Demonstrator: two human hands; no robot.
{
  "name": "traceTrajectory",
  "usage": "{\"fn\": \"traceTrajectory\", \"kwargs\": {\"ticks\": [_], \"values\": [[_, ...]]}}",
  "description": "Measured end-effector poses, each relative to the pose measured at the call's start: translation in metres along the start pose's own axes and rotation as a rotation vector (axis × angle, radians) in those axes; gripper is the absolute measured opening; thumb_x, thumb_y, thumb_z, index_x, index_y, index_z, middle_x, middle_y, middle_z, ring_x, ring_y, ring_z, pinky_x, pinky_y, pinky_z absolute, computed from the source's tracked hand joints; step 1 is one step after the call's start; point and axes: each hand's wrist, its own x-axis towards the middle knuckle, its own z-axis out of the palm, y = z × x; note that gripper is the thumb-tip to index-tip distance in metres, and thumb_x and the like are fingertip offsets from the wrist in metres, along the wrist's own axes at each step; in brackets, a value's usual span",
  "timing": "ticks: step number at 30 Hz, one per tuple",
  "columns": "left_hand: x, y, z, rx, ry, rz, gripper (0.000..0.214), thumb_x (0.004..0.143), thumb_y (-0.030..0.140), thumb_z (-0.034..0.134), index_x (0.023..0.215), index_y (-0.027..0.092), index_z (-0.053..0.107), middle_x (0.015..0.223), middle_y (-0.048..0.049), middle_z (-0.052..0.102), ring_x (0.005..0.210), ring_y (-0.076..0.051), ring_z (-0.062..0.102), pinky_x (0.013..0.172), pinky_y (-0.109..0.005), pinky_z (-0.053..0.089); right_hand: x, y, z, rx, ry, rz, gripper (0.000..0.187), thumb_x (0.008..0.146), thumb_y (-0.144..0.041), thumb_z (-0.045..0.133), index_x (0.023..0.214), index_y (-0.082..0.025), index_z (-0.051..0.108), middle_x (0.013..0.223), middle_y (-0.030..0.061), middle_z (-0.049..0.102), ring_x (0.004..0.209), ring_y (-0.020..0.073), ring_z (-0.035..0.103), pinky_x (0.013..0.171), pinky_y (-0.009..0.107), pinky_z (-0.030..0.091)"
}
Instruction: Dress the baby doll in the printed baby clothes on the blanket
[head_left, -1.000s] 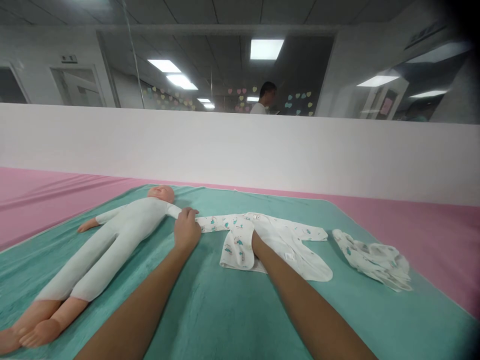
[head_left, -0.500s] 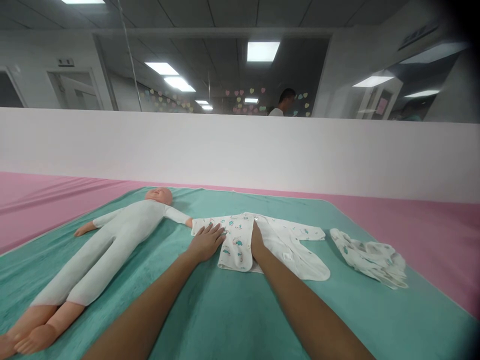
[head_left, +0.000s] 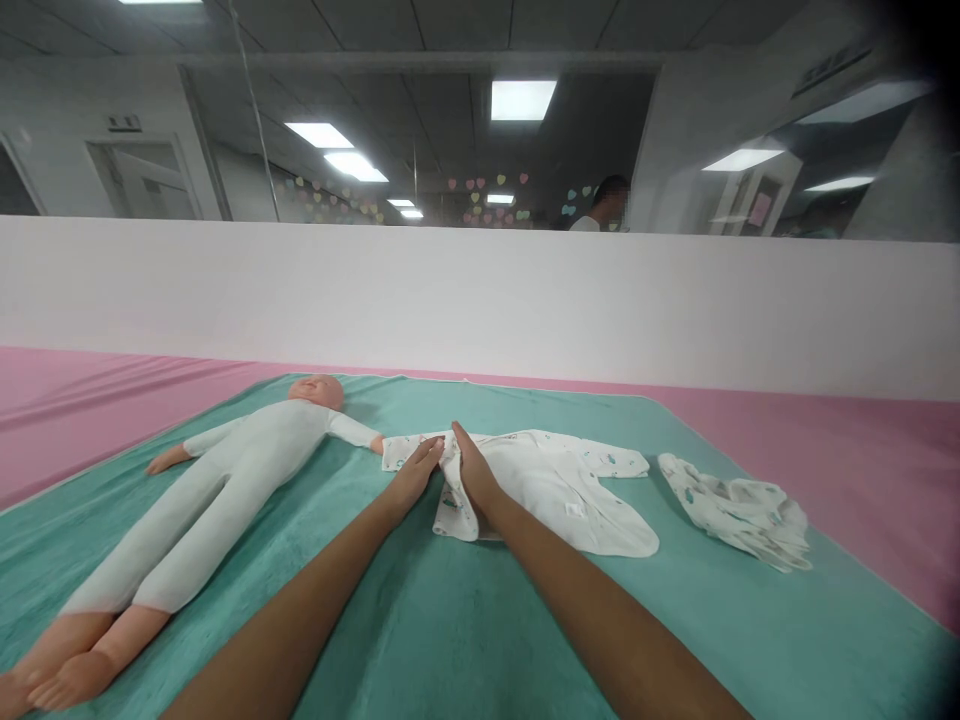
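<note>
Green cloth (head_left: 450, 630) spreads across the lower part of your frame, backed by a white wall (head_left: 480, 300) across the middle. Along the left side lies the doll (head_left: 259, 450), feet at lower left, its outstretched arm (head_left: 352, 430) reaching the shirt's left cuff. Just below centre you have the white shirt (head_left: 547, 480), plain inner side showing towards the right; a crumpled garment (head_left: 742, 515) sits apart at the right. Your 2 hands flank the shirt's rumpled front panel (head_left: 454, 508): the left hand (head_left: 409, 480) slants with fingers together by the left sleeve, the right hand (head_left: 476, 475) is edge-on against the panel, fingers straight; whether either pinches fabric, I cannot tell. Expect the shirt to feel very light, soft and limp, readier to slide and wrinkle than to tear. Pinch it gently at the panel's edge or a cuff, pressing your other palm flat to stop drag.
</note>
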Motion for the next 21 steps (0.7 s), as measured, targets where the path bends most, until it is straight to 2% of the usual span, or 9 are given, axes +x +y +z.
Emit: {"fn": "traceTrajectory", "kwargs": {"ticks": [2, 4, 7, 10, 14, 16, 18, 21], "values": [[-0.004, 0.005, 0.002, -0.045, -0.046, -0.042, 0.058, 0.083, 0.056, 0.042, 0.13, 0.022, 0.041, 0.135, -0.0066, 0.044, 0.123, -0.022, 0.041, 0.102, -0.031, 0.033, -0.001, 0.003, 0.004, -0.016, 0.02, -0.074, 0.056, 0.086, -0.036, 0.039, 0.138, -0.02, 0.026, 0.144, 0.0045, 0.029, 0.132, 0.0193, 0.025, 0.11, 0.039, 0.019], [-0.006, 0.008, 0.008, -0.093, -0.102, -0.103, 0.068, 0.08, 0.054, 0.05, 0.136, 0.023, 0.029, 0.132, -0.0087, 0.046, 0.118, -0.022, 0.046, 0.099, -0.032, 0.036, -0.002, 0.01, 0.003, -0.033, 0.01, -0.127, 0.056, 0.085, -0.034, 0.042, 0.137, -0.019, 0.029, 0.143, 0.0055, 0.031, 0.132, 0.0203, 0.026, 0.111, 0.04, 0.019], [-0.005, 0.006, 0.02, -0.06, -0.093, -0.151, 0.083, 0.074, 0.046, 0.062, 0.139, 0.019, 0.019, 0.133, -0.0135, 0.044, 0.112, -0.023, 0.051, 0.093, -0.032, 0.041, -0.002, 0.021, -0.007, -0.088, -0.052, -0.194, 0.057, 0.082, -0.025, 0.042, 0.137, -0.018, 0.03, 0.143, 0.0058, 0.029, 0.132, 0.0196, 0.027, 0.11, 0.039, 0.022], [-0.003, 0.0, 0.029, 0.092, -0.009, -0.125, 0.075, 0.075, 0.039, 0.06, 0.137, 0.018, 0.024, 0.135, -0.015, 0.04, 0.112, -0.024, 0.05, 0.09, -0.031, 0.041, 0.0, 0.028, -0.02, -0.153, -0.094, -0.228, 0.061, 0.075, -0.015, 0.044, 0.135, -0.023, 0.033, 0.14, 0.0025, 0.035, 0.128, 0.0171, 0.033, 0.107, 0.035, 0.027], [-0.006, -0.001, 0.03, 0.281, -0.003, -0.085, 0.071, 0.068, 0.014, 0.056, 0.134, 0.019, 0.031, 0.126, -0.0117, 0.049, 0.097, -0.021, 0.057, 0.08, -0.029, 0.045, 0.008, 0.035, -0.037, -0.299, 0.058, -0.117, 0.052, 0.07, -0.009, 0.042, 0.119, -0.022, 0.051, 0.123, 0.0048, 0.051, 0.114, 0.0176, 0.045, 0.099, 0.034, 0.033], [-0.006, 0.0, 0.028, 0.349, 0.015, -0.053, 0.066, 0.063, 0.006, 0.052, 0.127, 0.02, 0.04, 0.114, -0.0079, 0.057, 0.093, -0.02, 0.057, 0.077, -0.028, 0.044, 0.011, 0.039, -0.046, -0.335, 0.111, -0.057, 0.041, 0.071, -0.014, 0.045, 0.11, -0.02, 0.055, 0.106, 0.0056, 0.057, 0.099, 0.0181, 0.051, 0.089, 0.035, 0.038], [-0.005, -0.001, 0.024, 0.342, 0.083, -0.038, 0.053, 0.062, 0.004, 0.051, 0.112, 0.02, 0.053, 0.101, -0.0048, 0.062, 0.087, -0.018, 0.057, 0.076, -0.027, 0.043, 0.013, 0.043, -0.053, -0.355, 0.124, -0.009, 0.027, 0.074, -0.023, 0.049, 0.1, -0.02, 0.057, 0.086, 0.0024, 0.059, 0.08, 0.0166, 0.054, 0.075, 0.032, 0.042], [0.001, -0.005, 0.017, 0.233, 0.182, -0.057, 0.025, 0.065, 0.01, 0.054, 0.089, 0.018, 0.061, 0.083, -0.0031, 0.063, 0.074, -0.016, 0.057, 0.069, -0.026, 0.043, 0.011, 0.043, -0.057, -0.373, 0.104, 0.014, 0.02, 0.079, -0.037, 0.047, 0.082, -0.02, 0.057, 0.068, -0.0015, 0.056, 0.066, 0.0145, 0.051, 0.062, 0.027, 0.039]]}}
